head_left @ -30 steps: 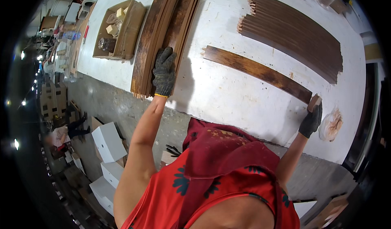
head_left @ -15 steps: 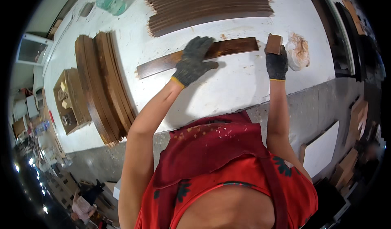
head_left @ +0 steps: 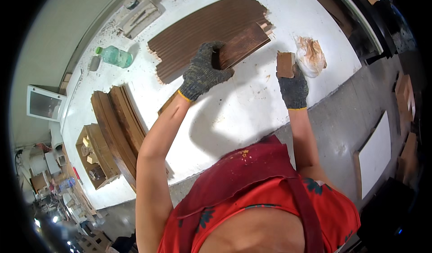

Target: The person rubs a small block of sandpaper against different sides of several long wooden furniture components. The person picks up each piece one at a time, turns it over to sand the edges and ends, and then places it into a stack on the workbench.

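My left hand (head_left: 202,68), in a dark knitted glove with a yellow cuff, is closed around a dark brown wooden slat (head_left: 245,46). The slat is raised and tilted in front of a row of similar brown slats (head_left: 198,32) lying side by side; its near left end shows beside my forearm. At the right, my gloved right hand (head_left: 294,88) grips a small brown rectangular block (head_left: 285,65). Just beyond that hand lies a crumpled white cloth or bag (head_left: 311,59) with brown stains.
More brown slats (head_left: 112,131) are stacked at the left of the white table (head_left: 243,113), beside an open box (head_left: 108,156) holding pale yellow pieces. A green-capped bottle (head_left: 116,57) lies at the far left. A white panel (head_left: 375,158) leans beyond the table at right.
My left hand, resting on the slat before, has gripped and lifted it toward the row of slats. The right hand still holds the block. The view has shifted and turned.
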Tool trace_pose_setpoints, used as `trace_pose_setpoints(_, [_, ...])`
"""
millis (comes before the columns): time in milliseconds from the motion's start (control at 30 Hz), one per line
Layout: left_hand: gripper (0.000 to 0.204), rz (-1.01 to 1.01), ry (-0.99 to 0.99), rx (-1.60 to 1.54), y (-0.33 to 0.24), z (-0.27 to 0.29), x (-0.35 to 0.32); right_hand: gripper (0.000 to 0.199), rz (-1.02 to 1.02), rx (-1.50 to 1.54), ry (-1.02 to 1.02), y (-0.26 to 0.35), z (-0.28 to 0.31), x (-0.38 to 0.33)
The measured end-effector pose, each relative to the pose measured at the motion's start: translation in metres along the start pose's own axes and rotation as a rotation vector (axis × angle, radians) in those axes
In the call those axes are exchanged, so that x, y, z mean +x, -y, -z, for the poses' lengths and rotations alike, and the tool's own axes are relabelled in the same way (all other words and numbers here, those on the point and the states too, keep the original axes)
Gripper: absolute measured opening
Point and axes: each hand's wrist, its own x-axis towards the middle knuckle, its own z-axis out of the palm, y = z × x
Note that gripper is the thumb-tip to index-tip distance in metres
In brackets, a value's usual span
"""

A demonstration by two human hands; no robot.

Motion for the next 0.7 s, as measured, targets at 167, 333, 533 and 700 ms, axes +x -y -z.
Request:
trace_pose_setpoints(167, [0.095, 0.076, 0.035, -0.129, -0.02, 0.039, -0.023, 0.045, 0.395, -0.49, 0.192, 0.053, -0.101, -0.022])
trace_pose_setpoints(333, [0.099, 0.03, -0.026, 0.099, -0.054, 0.055, -0.048, 0.053, 0.645, -0.319, 0.449, 0.078, -0.168, -0.053])
trace_pose_setpoints(533, [0.085, 0.09, -0.137, -0.08, -0.044, 0.068, -0.061, 0.043, 0.934, -0.422, 0.509, 0.079, -0.195, -0.064])
trace_pose_setpoints(700, [0.081, 0.042, -0.124, -0.156, -0.035, 0.086, -0.078, 0.046, 1.117, -0.535, 0.619, 0.094, -0.22, -0.064])
